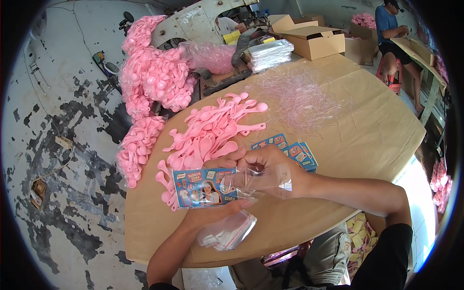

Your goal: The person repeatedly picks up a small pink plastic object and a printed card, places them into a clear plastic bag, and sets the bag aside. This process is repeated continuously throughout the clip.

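Note:
My left hand (212,212) is closed around a blue printed card (195,189), which sits inside a clear plastic bag (284,178). The bag's loose end stretches right, over my right hand (278,164). Curled fingers of my right hand pinch at the card's right end; part of a finger shows through the film. Below my left wrist lies a stack of clear bags (232,233) on the brown-covered table (367,140). Just beyond my hands spreads a pile of pink plastic spoons (212,128). More blue cards (302,153) lie beyond my right wrist, partly hidden by it.
Bulging clear bags of pink spoons (157,79) line the table's far left edge. Thin clear strips (302,99) are scattered at the back, near wrapped clear packs (270,54) and a cardboard box (314,42). At far right another person (391,29) sits working.

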`<state>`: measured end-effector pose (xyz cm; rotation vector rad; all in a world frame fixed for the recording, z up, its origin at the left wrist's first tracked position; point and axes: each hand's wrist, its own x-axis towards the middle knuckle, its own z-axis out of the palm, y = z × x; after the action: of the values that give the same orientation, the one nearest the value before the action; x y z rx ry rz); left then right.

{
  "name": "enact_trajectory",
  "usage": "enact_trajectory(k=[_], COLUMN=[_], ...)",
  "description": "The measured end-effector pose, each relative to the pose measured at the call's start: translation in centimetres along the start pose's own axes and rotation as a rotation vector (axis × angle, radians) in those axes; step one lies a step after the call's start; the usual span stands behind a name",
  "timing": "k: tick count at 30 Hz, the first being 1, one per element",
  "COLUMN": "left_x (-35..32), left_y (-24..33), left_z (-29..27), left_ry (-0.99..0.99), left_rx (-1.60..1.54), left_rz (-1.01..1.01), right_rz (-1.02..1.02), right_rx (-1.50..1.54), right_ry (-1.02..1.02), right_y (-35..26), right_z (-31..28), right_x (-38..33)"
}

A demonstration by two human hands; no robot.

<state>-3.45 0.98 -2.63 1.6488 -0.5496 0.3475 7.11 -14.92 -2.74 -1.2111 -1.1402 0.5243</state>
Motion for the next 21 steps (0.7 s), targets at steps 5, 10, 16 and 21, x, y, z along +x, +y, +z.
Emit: enact_trajectory(k=[5,10,16,21], left_x=[-0.8,-0.2,1.0,1.3], left_y=[0.0,1.5,0.9,0.6], left_z=[0.3,-1.4,-4.4,-5.4], left_ry=[0.087,0.379,0.505,0.625], left_rx=[-0.042,-0.100,-0.013,-0.023], left_rz=[-0.054,-0.059,0.048,0.023], right_rz=[-0.109,0.160,-0.179,0.007], right_rx=[0.043,0.148,-0.160,-0.799], right_ry=[-0.002,0.109,-0.080,-0.010], right_y=[0.9,-2.3,-3.2,-0.2], right_z=[0.2,-2.7,-5.4,-11.3], right_x=[0.2,0.8,2.4,6.4])
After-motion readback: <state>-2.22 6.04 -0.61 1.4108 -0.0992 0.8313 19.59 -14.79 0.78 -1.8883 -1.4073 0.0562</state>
